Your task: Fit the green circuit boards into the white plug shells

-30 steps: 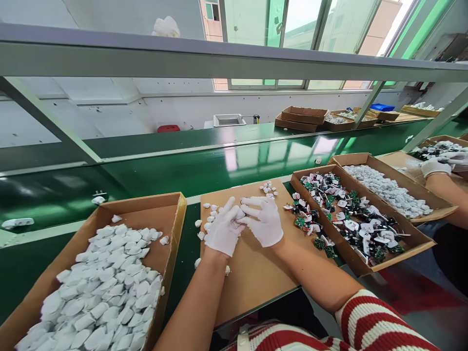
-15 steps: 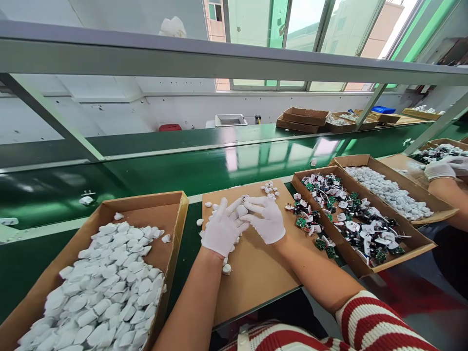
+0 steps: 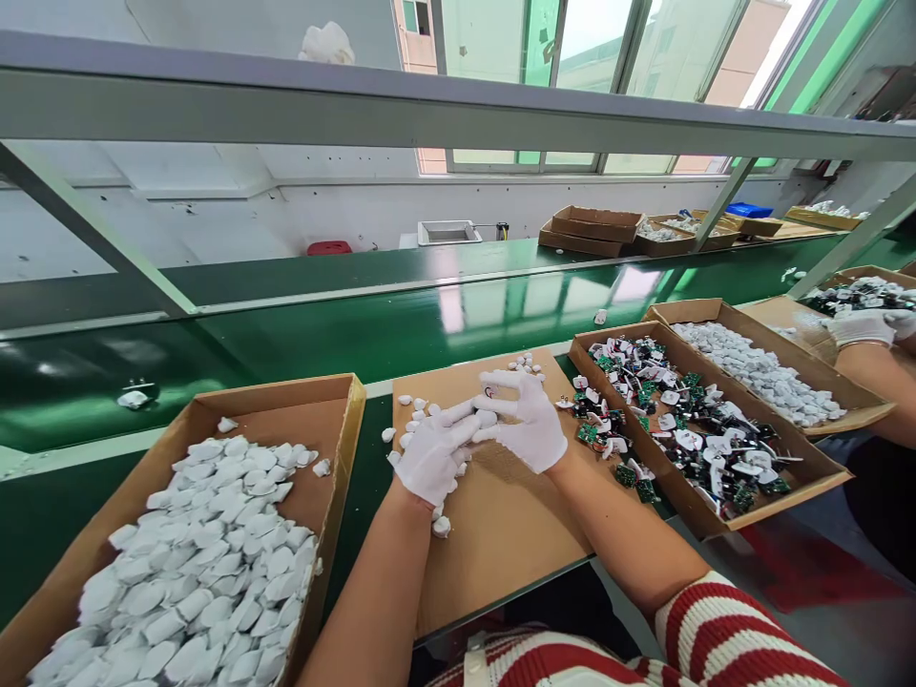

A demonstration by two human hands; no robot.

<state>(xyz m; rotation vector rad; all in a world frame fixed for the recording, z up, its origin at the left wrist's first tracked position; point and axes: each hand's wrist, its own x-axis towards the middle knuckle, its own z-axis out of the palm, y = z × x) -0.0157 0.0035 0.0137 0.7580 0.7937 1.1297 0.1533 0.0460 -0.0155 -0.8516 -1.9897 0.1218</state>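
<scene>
My left hand (image 3: pixel 436 456) and my right hand (image 3: pixel 528 425), both in white gloves, meet above a brown board (image 3: pixel 501 534). Between their fingertips they pinch a small white plastic piece (image 3: pixel 487 418), partly covered by the fingers. A thin dark wire-like bit shows by the right index finger. Under and around the left hand lie loose white pieces (image 3: pixel 442 527), partly hidden by it. Beyond the right hand sits a small cluster of white pieces (image 3: pixel 526 364). Small green circuit boards with white parts (image 3: pixel 601 429) lie at the board's right side.
A cardboard box (image 3: pixel 343 477) of white plastic shells stands left. Right are a box (image 3: pixel 730 525) of circuit assemblies and another box (image 3: pixel 869 420) of white pieces. A green conveyor belt (image 3: pixel 358 329) runs behind, below a shelf bar (image 3: pixel 458 119). A co-worker's gloved hand (image 3: pixel 863 327) is far right.
My right hand's fingers have spread and shifted a little, with the white piece still between both hands. Pieces on the conveyor belt have moved left. The view has shifted slightly.
</scene>
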